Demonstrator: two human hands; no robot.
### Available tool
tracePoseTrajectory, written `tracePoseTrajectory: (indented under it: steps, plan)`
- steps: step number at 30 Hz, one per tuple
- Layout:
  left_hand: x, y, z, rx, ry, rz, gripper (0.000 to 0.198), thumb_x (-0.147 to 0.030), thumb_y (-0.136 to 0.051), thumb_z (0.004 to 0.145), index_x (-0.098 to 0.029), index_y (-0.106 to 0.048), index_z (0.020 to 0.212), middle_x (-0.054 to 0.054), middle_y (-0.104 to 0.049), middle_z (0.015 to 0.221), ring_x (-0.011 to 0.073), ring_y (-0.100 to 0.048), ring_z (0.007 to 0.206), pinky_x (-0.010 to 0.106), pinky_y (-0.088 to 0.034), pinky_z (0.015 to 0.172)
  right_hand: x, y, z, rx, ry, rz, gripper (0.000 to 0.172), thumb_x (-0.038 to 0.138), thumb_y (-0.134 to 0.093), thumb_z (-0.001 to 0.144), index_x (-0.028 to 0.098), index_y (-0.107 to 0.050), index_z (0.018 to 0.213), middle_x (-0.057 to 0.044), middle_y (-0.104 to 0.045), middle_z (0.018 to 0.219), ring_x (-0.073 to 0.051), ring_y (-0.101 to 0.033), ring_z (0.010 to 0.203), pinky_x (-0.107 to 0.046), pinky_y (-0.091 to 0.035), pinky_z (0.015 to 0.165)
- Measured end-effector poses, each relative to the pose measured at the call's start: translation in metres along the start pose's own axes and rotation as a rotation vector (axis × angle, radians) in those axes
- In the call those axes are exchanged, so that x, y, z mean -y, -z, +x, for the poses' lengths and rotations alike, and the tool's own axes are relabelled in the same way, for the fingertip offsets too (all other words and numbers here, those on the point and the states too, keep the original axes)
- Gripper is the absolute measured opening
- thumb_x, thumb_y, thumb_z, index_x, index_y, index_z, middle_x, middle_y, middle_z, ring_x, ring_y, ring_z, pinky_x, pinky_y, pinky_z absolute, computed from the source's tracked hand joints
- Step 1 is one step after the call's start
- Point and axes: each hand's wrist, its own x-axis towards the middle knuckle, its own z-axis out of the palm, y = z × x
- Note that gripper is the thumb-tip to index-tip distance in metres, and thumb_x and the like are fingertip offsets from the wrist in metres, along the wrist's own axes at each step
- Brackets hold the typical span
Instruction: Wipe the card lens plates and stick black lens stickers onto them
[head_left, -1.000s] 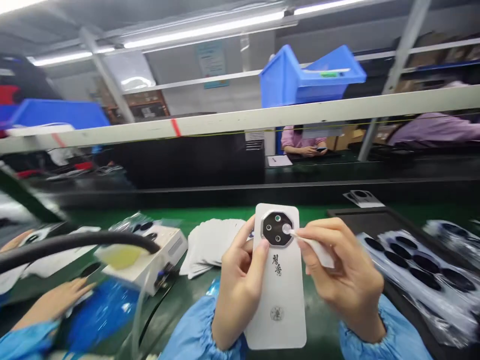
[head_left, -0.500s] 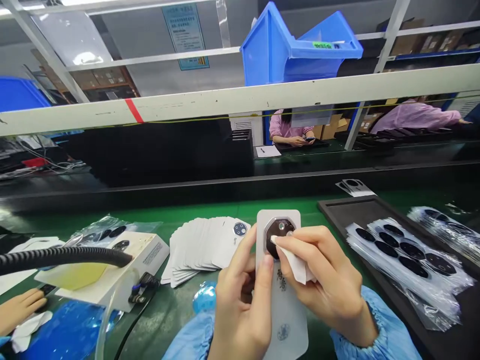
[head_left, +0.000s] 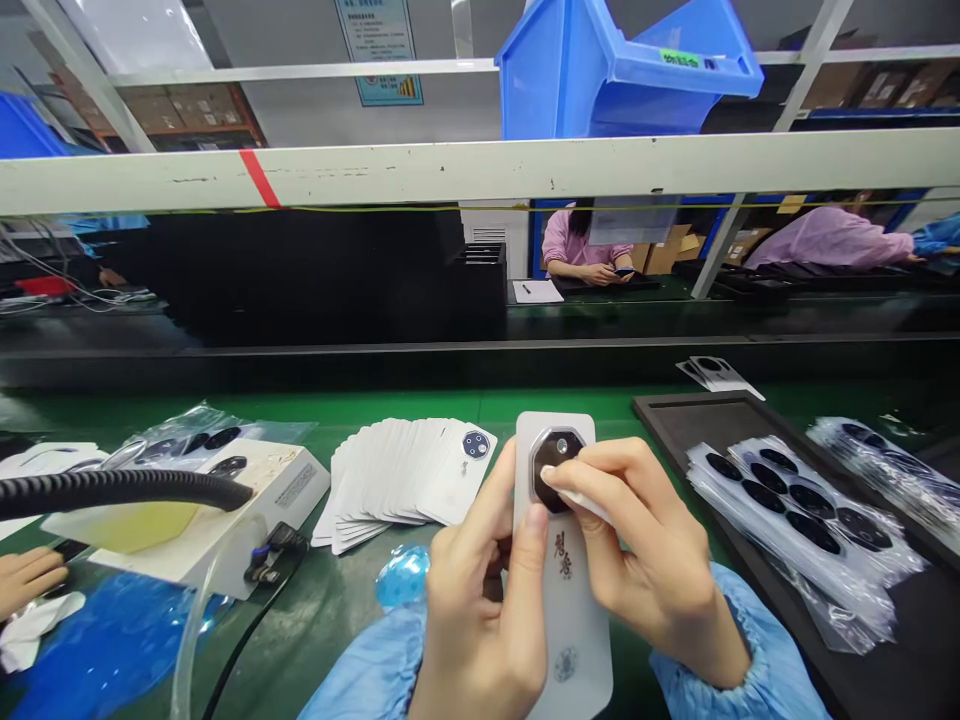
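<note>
My left hand [head_left: 487, 590] is closed around the left edge of a white phone back cover [head_left: 566, 630], held upright with dark characters printed on it. Its dark octagonal camera plate [head_left: 553, 468] faces me near the top. With pinched fingers, my right hand [head_left: 645, 550] holds a small white wipe [head_left: 589, 503] against that plate; most of the wipe is hidden behind the fingers. Left of my hands, a fanned stack of white phone back covers [head_left: 405, 470] lies on the green bench. A clear blue blob of film or plastic [head_left: 403, 577] rests below the stack.
A dark tray [head_left: 675, 412] at right carries plastic-wrapped camera plates [head_left: 802, 500]. At left are a white box-shaped device [head_left: 289, 490], a black ribbed hose [head_left: 127, 492], blue plastic [head_left: 112, 640] and another person's hand [head_left: 30, 580]. A white shelf beam [head_left: 420, 170] crosses ahead.
The view has tilted and shifted slightly. My right fingers have moved a little on the camera plate, and less of the wipe shows. My left hand keeps its hold.
</note>
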Motion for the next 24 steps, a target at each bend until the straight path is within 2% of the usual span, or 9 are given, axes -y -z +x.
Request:
tracePoseTrajectory:
  steps: [4,9,11,15,18,24]
  plan:
    - [-0.005,-0.003,-0.001,0.013,0.039,-0.089,0.043,-0.039,-0.066,0.077,-0.030,-0.065,0.120,0.000,-0.065,0.065,0.0096,-0.052,0.048,0.019,-0.041,0.042,-0.001,0.002,0.002,-0.003,0.007,-0.001,0.035,-0.007,-0.046,0.081,0.012,-0.058,0.109,-0.006,-0.053,0.095,-0.012,-0.057,0.085,-0.024,-0.050,0.068]
    - [-0.010,-0.004,0.001,0.056,0.058,-0.226,0.040,-0.034,-0.070,0.075,-0.030,-0.068,0.115,0.000,-0.069,0.069,0.0093,-0.054,0.049,0.016,-0.042,0.044,0.000,0.004,0.004,-0.025,-0.002,0.031,0.033,-0.007,-0.048,0.080,0.012,-0.060,0.104,-0.006,-0.052,0.095,-0.011,-0.056,0.083,-0.024,-0.049,0.067]
    - [-0.012,-0.002,0.004,0.078,0.078,-0.296,0.038,-0.033,-0.071,0.074,-0.030,-0.070,0.112,-0.001,-0.069,0.065,0.0083,-0.054,0.047,0.015,-0.040,0.043,0.003,0.006,0.004,-0.093,-0.030,0.113,0.031,-0.005,-0.050,0.079,0.013,-0.061,0.101,-0.005,-0.052,0.093,-0.012,-0.055,0.083,-0.026,-0.049,0.067]
    - [-0.020,0.005,0.008,0.087,0.248,-0.381,0.049,-0.031,-0.075,0.069,-0.023,-0.067,0.116,0.000,-0.067,0.057,0.0092,-0.055,0.044,0.014,-0.039,0.039,0.011,0.014,0.003,-0.230,-0.160,0.312,0.028,-0.001,-0.053,0.079,0.017,-0.064,0.098,-0.003,-0.050,0.086,-0.014,-0.057,0.078,-0.030,-0.050,0.066]
    - [-0.024,0.008,0.010,0.131,0.315,-0.477,0.054,-0.030,-0.077,0.067,-0.021,-0.066,0.118,-0.001,-0.064,0.051,0.0087,-0.055,0.040,0.013,-0.039,0.038,0.017,0.021,0.001,-0.206,-0.213,0.348,0.028,-0.001,-0.053,0.080,0.017,-0.064,0.098,-0.004,-0.050,0.085,-0.014,-0.057,0.076,-0.031,-0.050,0.065]
    - [-0.026,0.007,0.011,0.139,0.370,-0.595,0.041,-0.024,-0.079,0.065,-0.026,-0.072,0.106,-0.004,-0.057,0.045,0.0047,-0.052,0.037,0.008,-0.035,0.037,0.022,0.024,0.004,-0.149,-0.149,0.223,0.028,-0.001,-0.056,0.077,0.014,-0.064,0.100,-0.005,-0.055,0.084,-0.014,-0.054,0.078,-0.029,-0.045,0.060]
